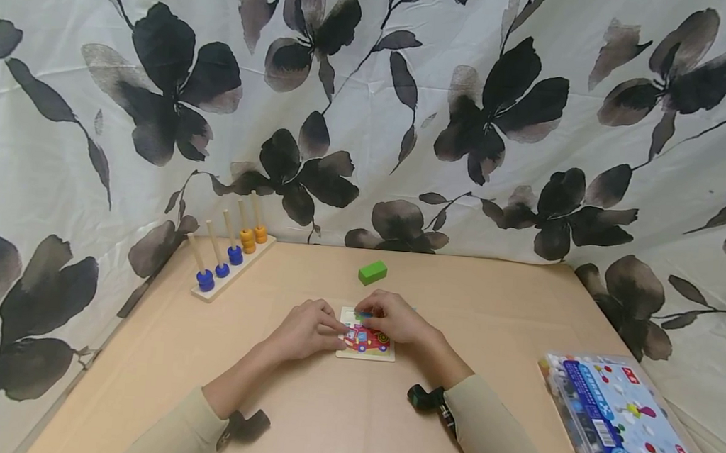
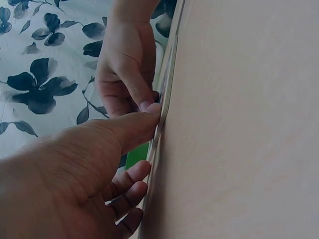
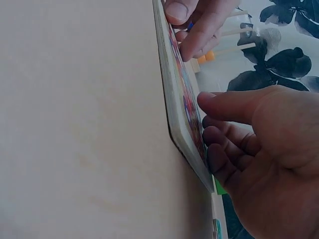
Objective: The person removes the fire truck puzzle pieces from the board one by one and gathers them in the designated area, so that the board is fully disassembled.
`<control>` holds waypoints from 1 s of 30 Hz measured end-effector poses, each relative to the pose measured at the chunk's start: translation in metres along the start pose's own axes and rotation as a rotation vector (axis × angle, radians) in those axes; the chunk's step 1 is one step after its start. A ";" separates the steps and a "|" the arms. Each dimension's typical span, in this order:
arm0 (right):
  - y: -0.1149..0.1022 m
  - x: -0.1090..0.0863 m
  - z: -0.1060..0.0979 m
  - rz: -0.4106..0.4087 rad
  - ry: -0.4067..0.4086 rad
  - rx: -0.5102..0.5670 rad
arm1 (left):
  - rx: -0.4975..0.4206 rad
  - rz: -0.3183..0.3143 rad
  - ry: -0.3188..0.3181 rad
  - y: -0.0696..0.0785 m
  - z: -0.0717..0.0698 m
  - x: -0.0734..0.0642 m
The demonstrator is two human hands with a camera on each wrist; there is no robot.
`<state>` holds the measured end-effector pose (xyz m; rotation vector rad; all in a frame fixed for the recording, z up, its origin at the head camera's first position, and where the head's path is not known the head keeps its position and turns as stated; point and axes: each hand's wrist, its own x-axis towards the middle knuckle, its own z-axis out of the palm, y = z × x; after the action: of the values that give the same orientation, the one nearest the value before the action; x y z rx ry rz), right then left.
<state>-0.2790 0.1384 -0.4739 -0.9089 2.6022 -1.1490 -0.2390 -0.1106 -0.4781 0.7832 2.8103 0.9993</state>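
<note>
A small wooden picture puzzle [image 1: 365,355] with a red vehicle on it lies flat on the table, between both hands. My left hand [image 1: 306,330] reaches in from the left, its thumb and index finger resting on the board's left side. Over the upper right part curls my right hand [image 1: 397,319], its thumb and fingers pinching a small bluish puzzle piece [image 1: 364,315] low over the board. Those fingers hide most of the piece. From the right wrist view, the board [image 3: 172,94] is seen edge-on, with the right thumb and curled fingers against its picture side.
Behind the puzzle lies a green block [image 1: 372,273]. A wooden peg stand [image 1: 231,278] with blue and orange beads is at the back left. At the front right is a clear plastic case [image 1: 641,433] with a printed cover. A floral cloth [image 1: 401,151] hangs behind the table.
</note>
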 end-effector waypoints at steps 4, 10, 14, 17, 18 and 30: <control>0.000 0.001 0.001 0.009 -0.002 -0.019 | 0.000 0.000 0.002 -0.001 0.001 0.000; 0.003 0.002 0.003 0.016 -0.009 -0.035 | 0.003 0.001 0.004 -0.001 0.001 0.000; 0.002 0.004 0.003 0.001 -0.019 -0.052 | -0.002 -0.004 0.001 0.000 0.000 0.000; 0.001 0.004 0.003 -0.006 -0.030 -0.061 | 0.001 -0.001 0.002 0.001 0.000 -0.001; 0.001 0.004 0.002 -0.004 -0.034 -0.063 | 0.001 0.001 0.002 0.001 0.000 -0.001; -0.005 0.004 0.001 0.021 -0.058 -0.093 | 0.007 0.011 0.009 0.001 0.000 -0.001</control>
<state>-0.2798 0.1325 -0.4707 -0.9167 2.6309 -0.9887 -0.2375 -0.1103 -0.4771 0.7977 2.8222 0.9975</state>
